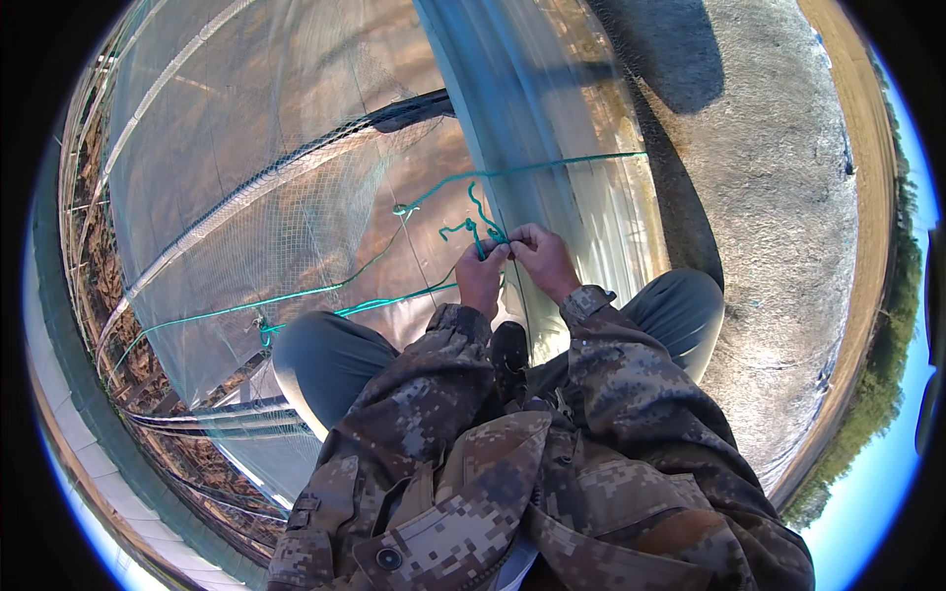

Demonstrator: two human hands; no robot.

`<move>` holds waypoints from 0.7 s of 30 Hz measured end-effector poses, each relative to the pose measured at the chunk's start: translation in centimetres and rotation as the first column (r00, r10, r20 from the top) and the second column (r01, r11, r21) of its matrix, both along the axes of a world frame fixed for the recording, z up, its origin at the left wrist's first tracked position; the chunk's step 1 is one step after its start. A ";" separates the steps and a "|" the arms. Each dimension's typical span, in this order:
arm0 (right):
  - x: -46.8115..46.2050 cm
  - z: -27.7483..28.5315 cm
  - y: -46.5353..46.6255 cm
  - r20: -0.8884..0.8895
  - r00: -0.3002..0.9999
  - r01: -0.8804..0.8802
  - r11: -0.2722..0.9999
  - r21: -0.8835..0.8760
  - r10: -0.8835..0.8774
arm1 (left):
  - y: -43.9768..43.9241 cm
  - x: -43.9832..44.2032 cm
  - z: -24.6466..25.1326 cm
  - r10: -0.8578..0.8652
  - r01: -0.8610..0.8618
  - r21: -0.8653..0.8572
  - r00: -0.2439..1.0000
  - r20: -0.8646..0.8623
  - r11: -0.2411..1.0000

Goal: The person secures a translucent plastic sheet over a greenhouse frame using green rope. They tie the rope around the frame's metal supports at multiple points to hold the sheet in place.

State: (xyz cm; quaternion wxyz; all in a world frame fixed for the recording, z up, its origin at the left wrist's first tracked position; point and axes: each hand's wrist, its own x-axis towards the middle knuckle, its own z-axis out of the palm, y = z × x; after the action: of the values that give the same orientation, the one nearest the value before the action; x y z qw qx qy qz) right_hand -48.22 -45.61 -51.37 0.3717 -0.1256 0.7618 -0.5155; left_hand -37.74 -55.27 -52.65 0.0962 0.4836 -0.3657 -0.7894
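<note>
Both of my hands meet in front of my knees over clear plastic sheeting (414, 170). Between thumb and fingers, my left hand (482, 277) pinches a green rope (480, 235); its loose, kinked ends stick up past the fingertips. Touching it, my right hand (548, 258) grips the same rope at a small knot (497, 234). My fingers cover part of that knot. Just beyond my hands, another green rope (532, 168) crosses the sheeting and passes a small ring-like knot (401, 210). A taut green line (384, 301) runs left from below my left hand.
Netting and pale curved hoops (214, 221) extend under and over the plastic on the left. A bluish rolled plastic edge (502, 89) runs away ahead. To the right lies a rough grey surface (776, 221). My shoe (510, 351) rests on the sheeting between my bent knees.
</note>
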 end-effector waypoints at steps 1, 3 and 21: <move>-0.1 0.4 -0.5 -0.025 0.999 -0.026 0.999 0.020 0.026 | 0.2 0.0 0.1 0.011 -0.010 0.042 1.000 -0.029 0.999; 0.0 1.5 -1.3 0.060 0.996 -0.073 0.996 0.052 0.070 | -0.7 0.4 0.7 0.074 -0.068 0.078 0.994 -0.076 0.995; 0.2 -1.0 -0.4 0.057 0.993 -0.106 0.994 0.006 0.106 | 1.8 0.3 -1.3 0.036 0.061 -0.367 0.967 0.253 0.928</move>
State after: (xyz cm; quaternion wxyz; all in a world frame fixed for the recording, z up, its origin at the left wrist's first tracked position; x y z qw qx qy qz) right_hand -47.99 -45.99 -52.34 0.4204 -0.1495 0.7457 -0.4949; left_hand -37.46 -53.51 -53.91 0.1333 0.5516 -0.5209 -0.6377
